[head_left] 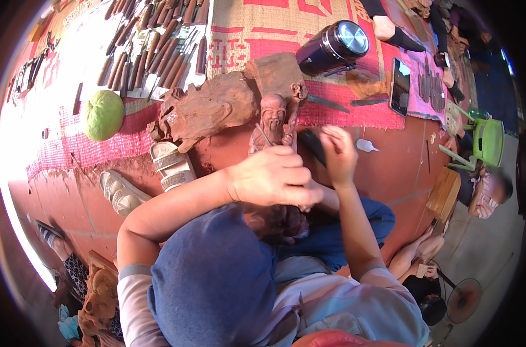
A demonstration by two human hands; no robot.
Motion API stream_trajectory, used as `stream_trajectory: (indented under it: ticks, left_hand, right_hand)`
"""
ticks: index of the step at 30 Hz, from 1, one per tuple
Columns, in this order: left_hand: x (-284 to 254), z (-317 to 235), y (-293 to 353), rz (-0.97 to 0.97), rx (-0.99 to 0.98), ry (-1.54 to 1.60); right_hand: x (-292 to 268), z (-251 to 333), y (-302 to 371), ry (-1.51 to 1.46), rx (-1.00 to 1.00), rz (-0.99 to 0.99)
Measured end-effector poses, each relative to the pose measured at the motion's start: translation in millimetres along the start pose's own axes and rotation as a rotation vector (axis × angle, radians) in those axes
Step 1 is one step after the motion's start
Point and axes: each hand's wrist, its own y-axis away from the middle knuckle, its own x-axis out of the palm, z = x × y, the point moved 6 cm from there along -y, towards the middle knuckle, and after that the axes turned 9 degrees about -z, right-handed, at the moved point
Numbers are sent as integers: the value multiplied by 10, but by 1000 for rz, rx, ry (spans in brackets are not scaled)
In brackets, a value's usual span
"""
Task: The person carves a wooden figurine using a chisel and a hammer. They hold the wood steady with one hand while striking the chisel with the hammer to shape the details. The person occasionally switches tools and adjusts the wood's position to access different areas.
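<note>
A reddish-brown wooden figurine (272, 118) of a bearded old man with a staff stands upright before me. My left hand (270, 177) is closed in front of its chest, gripping a thin carving tool (264, 135) whose shaft slants up against the figurine; the fist hides the rest. My right hand (339, 151) is raised to the right of the figurine, fingers extended and slightly blurred, with nothing visible in it. Beside it lies a dark oblong object (313, 146), partly hidden. Below my left fist, the dark reddish lower part (277, 222) shows between my legs.
Rough carved wood (211, 107) and a wood block (274, 72) lie behind the figurine. Beyond are many carving tools (164, 55), a dark thermos (332, 47), a phone (400, 87) and a green round fruit (103, 115). Sandals (173, 165) lie left; a small white bottle (366, 145) lies right.
</note>
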Motion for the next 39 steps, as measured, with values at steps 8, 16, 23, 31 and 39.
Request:
stream_trajectory:
  ticks: [8, 16, 23, 31, 39]
  left_hand:
    - [155, 112, -43, -78, -269, 226]
    - [90, 135, 59, -124, -295, 231]
    - [103, 152, 228, -173, -309, 239]
    - [39, 206, 299, -263, -308, 277]
    - [-75, 266, 286, -333, -316, 355]
  right_hand:
    - [-501, -1396, 649, 532, 328, 589]
    - [-471, -1192, 695, 686, 281, 608]
    - [-816, -782, 603, 603, 268, 373]
    - [-930, 35, 399, 264, 285, 150]
    - [-757, 808, 220, 285, 77, 199]
